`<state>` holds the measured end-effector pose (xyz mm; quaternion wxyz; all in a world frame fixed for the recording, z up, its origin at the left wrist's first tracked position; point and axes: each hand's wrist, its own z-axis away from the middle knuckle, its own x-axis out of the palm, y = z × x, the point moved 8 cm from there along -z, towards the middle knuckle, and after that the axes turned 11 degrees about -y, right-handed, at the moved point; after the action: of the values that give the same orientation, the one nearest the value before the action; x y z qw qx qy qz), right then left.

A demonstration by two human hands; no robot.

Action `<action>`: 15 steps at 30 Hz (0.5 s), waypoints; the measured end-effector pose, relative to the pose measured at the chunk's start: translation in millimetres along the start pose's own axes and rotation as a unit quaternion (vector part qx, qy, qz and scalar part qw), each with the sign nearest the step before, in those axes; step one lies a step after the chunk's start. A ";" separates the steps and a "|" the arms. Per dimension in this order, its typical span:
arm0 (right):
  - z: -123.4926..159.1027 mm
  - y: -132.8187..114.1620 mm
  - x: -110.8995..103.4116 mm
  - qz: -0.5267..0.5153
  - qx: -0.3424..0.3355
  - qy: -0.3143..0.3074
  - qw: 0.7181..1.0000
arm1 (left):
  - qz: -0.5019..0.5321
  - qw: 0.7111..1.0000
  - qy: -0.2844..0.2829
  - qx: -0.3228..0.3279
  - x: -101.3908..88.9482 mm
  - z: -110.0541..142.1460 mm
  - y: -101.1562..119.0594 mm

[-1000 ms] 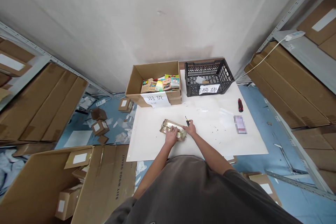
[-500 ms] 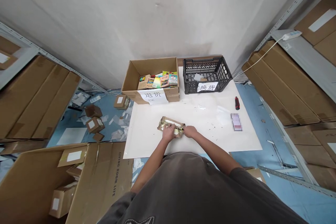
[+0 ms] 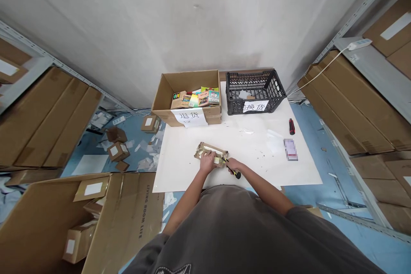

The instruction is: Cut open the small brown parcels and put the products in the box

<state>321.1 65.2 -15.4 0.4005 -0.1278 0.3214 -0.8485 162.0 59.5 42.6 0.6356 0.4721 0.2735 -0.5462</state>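
A small taped cardboard package (image 3: 202,147) with shiny tape lies on the white tabletop, tilted slightly down to the right. My left hand (image 3: 208,162) is closed over its near side, pressing on it. In my right hand (image 3: 233,165) is a yellow and black utility knife (image 3: 236,174), its front end at the right end of the package. The palm hides part of the knife, and the left hand covers part of the package.
Behind stand an open carton (image 3: 186,116) of small colourful boxes and a black plastic crate (image 3: 248,106). A red and black tool (image 3: 291,126) lies at the right, near a blurred purple item (image 3: 290,150). A large open carton (image 3: 128,222) stands at lower left.
The knife's yellow and black handle now shows below my right hand, where it was mostly hidden before. My left hand stays on the package.
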 end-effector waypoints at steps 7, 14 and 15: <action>12.4 9.3 12.9 -0.017 0.008 -0.019 1.000 | 0.000 1.000 -0.014 -0.006 3.2 0.2 -0.6; 9.8 3.5 15.3 -0.036 0.008 -0.016 0.999 | -0.004 1.000 -0.018 -0.004 4.1 2.4 -1.0; 9.2 4.4 16.4 -0.040 0.012 -0.030 0.999 | -0.003 1.000 -0.016 -0.002 3.5 2.4 -0.4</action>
<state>317.5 46.6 -11.8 0.3773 -0.1608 0.2936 -0.8635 162.1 55.8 40.5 0.6391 0.4610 0.2662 -0.5551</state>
